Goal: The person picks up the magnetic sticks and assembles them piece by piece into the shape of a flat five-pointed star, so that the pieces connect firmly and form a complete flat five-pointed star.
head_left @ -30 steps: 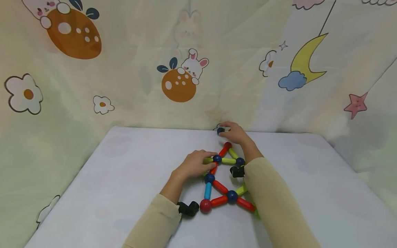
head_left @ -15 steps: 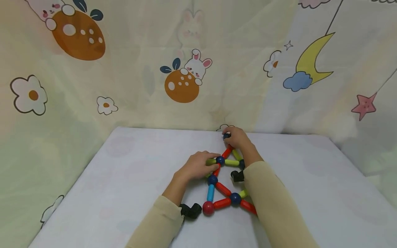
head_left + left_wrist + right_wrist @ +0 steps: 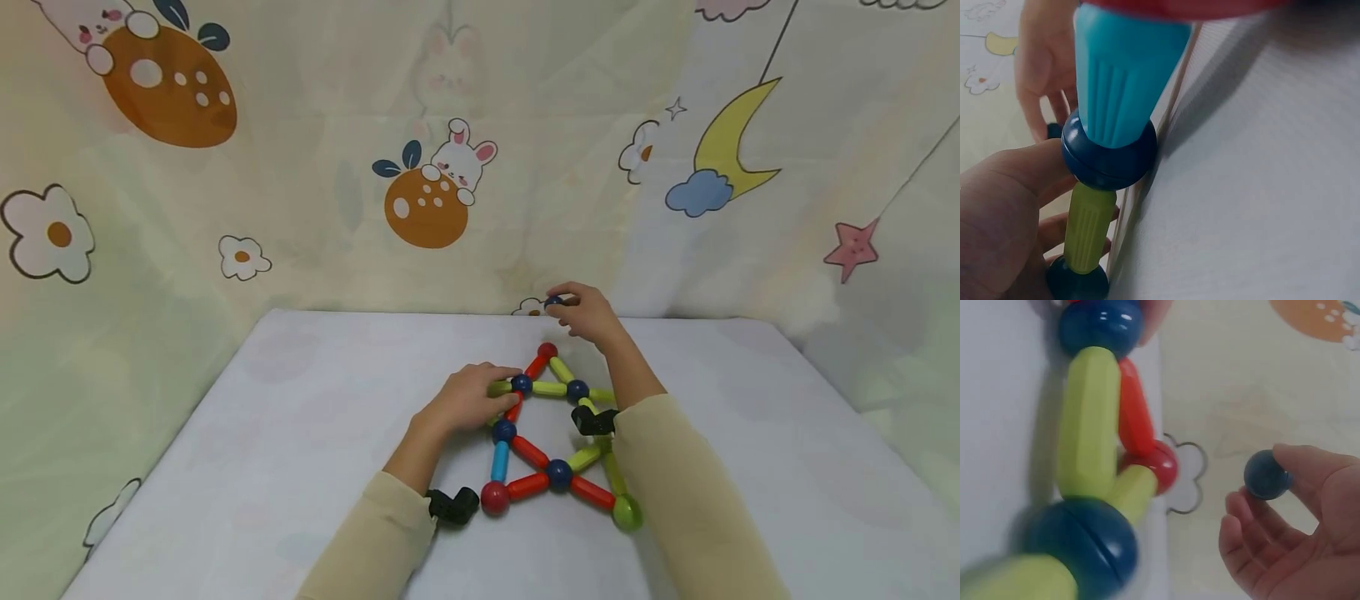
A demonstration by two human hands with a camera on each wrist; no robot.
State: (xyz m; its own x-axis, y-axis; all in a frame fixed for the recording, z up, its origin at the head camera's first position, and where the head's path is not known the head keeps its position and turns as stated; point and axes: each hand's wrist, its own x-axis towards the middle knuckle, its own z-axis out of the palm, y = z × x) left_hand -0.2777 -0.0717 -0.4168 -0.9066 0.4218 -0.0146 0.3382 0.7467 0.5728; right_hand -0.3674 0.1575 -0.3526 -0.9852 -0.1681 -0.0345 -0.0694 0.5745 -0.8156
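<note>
Between thumb and fingertips, my right hand (image 3: pixel 588 312) pinches a dark blue ball (image 3: pixel 1266 475) at the table's back edge, beyond the structure. A lattice of magnetic building rods and balls lies on the table below it. Its far tip is a red ball (image 3: pixel 547 351), joined to a red rod (image 3: pixel 537 367) and a yellow-green rod (image 3: pixel 561 369). My left hand (image 3: pixel 468 398) holds the lattice's left side, thumb and fingers around a joint with a blue ball (image 3: pixel 521 383). In the left wrist view, a light-blue rod (image 3: pixel 1125 75) fills the near part.
Nearer me, the lattice ends in a red ball (image 3: pixel 495 497) and a green ball (image 3: pixel 627 512). Black wrist cameras (image 3: pixel 453 506) sit close beside the structure. A patterned cloth (image 3: pixel 322 167) hangs behind the white table (image 3: pixel 300 417).
My right hand dips toward the red tip ball, then lifts up and back with the blue ball still pinched. The left hand keeps its hold on the lattice.
</note>
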